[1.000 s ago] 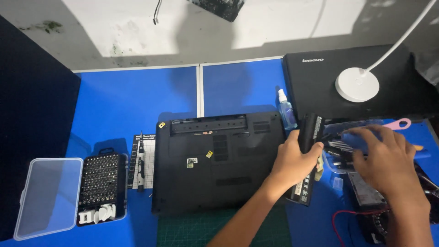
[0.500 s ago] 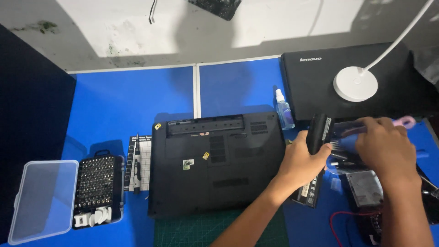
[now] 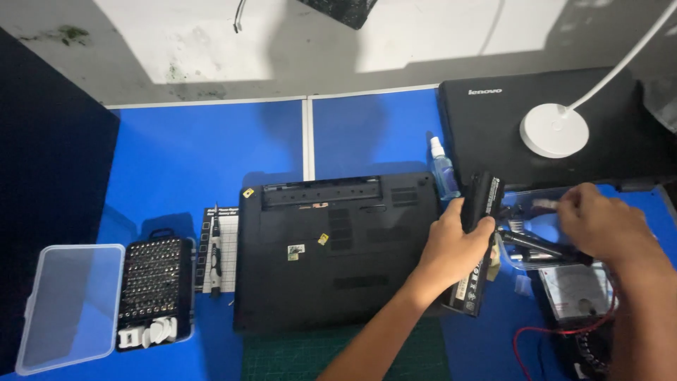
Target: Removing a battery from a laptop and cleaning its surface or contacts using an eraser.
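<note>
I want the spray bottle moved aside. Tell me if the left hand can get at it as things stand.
Probably yes. The left hand is close to the small spray bottle, with bare blue table around it, but it grips a long black battery pack, so it would likely have to put that down first.

The table top (image 3: 190, 162) was bright blue, split by a thin white seam. On it lay a matte black laptop (image 3: 338, 254), underside up, with small yellow and white stickers. The battery pack (image 3: 479, 240) was black with a white label. A spray bottle (image 3: 443, 173) showed pale blue. The lamp base (image 3: 553, 130) was white. The bit case (image 3: 155, 289) was black, its lid (image 3: 70, 303) clear. The cutting mat (image 3: 310, 360) was dark green, gridded.
</note>
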